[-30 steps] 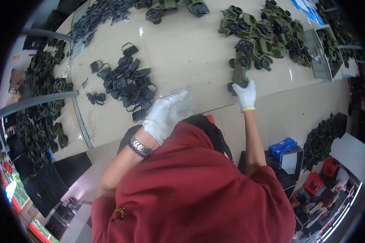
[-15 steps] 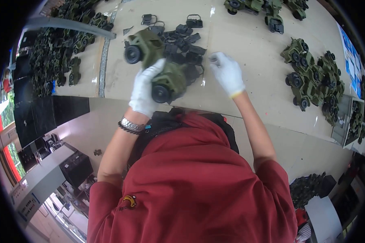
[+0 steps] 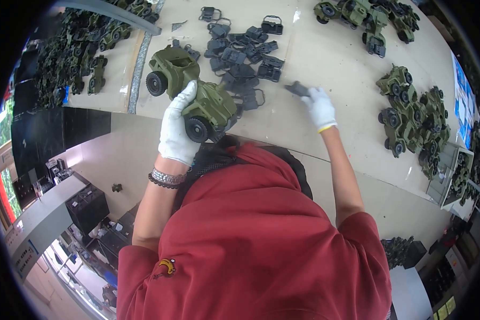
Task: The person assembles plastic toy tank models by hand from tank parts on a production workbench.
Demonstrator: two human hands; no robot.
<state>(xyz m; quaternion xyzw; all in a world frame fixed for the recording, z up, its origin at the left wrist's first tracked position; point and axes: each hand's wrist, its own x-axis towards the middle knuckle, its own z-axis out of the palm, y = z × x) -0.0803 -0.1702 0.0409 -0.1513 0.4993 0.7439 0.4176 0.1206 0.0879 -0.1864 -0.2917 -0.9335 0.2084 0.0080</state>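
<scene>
1. My left hand (image 3: 177, 130) is wrapped around the middle of a green toy car (image 3: 210, 104), holding it above the near edge of the table (image 3: 341, 69).
2. My right hand (image 3: 321, 110) seems to be pinching a small dark piece (image 3: 297, 88) at the fingertips; blur hides its exact shape.
3. The car lies at 9 o'clock from my right hand, well apart; its long axis runs from 11 to 5 o'clock. The dark piece points toward 10 o'clock, with my right hand nearer it.
4. Beyond the car, toward 1 o'clock, lies a loose pile of dark pieces (image 3: 234, 56).
5. At 3 o'clock from my right hand sits a heap of green cars (image 3: 416, 114).
</scene>
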